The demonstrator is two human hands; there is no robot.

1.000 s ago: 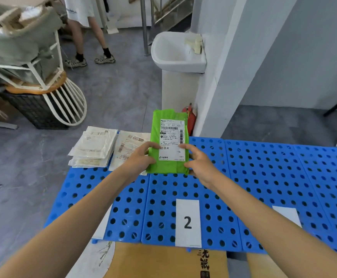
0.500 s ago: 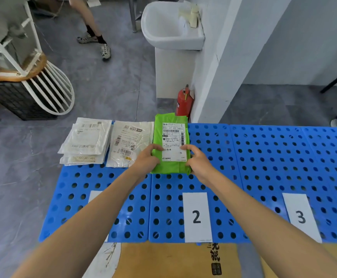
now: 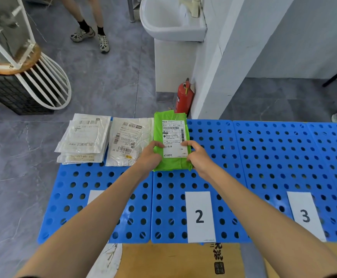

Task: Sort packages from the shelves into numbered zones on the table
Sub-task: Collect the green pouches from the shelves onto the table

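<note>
Green package (image 3: 171, 141) flat on blue perforated table (image 3: 263, 157), far end of the panel with card "2" (image 3: 199, 216). Gripped at both side edges: left hand (image 3: 150, 156) and right hand (image 3: 196, 157), fingers curled onto it. Just beside a white package (image 3: 128, 144).

Bright, even daylight fills the scene and shadows are soft and faint. Wide-angle distortion bends the blue table (image 3: 283, 149) and the floor (image 3: 103, 81) toward the edges, where detail softens slightly; the centre is sharp
</note>
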